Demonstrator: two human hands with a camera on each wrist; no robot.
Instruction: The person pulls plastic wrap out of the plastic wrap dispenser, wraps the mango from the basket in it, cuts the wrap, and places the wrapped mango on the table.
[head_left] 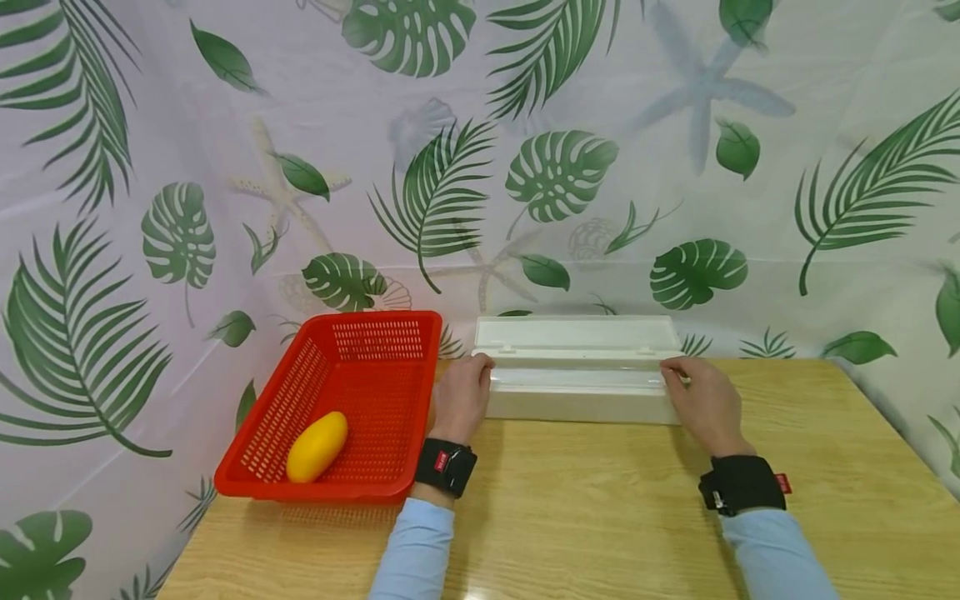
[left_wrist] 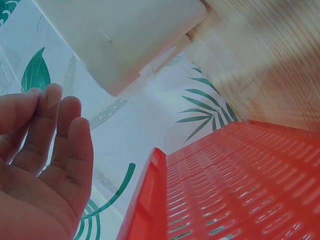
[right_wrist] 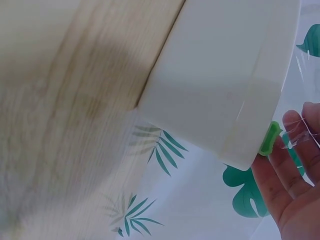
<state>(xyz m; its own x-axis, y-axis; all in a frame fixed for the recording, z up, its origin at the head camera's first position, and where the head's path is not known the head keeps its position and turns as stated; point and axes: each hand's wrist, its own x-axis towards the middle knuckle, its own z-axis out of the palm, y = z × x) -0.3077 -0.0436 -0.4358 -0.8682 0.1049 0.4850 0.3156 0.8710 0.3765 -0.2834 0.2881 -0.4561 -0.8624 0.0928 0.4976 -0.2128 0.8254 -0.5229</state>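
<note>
Basically both hands sit at the ends of the long white plastic cling-film dispenser box (head_left: 581,379), lid flipped up at the back, standing on the light wooden table (head_left: 600,517) near the leaf-print backdrop. Left hand (head_left: 461,396) pinches thumb to fingertips at the left end (film there too clear to confirm), while right hand (head_left: 705,404) pinches a clear film edge (right_wrist: 299,134) beside a small green tab (right_wrist: 270,139), probably keeping it even. Red plastic mesh basket (head_left: 352,400) just left holds a yellow mango-shaped fruit (head_left: 317,447).

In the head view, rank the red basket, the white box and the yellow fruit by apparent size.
1. red basket
2. white box, somewhat smaller in area, though it sits farther back
3. yellow fruit, clearly smallest
</note>
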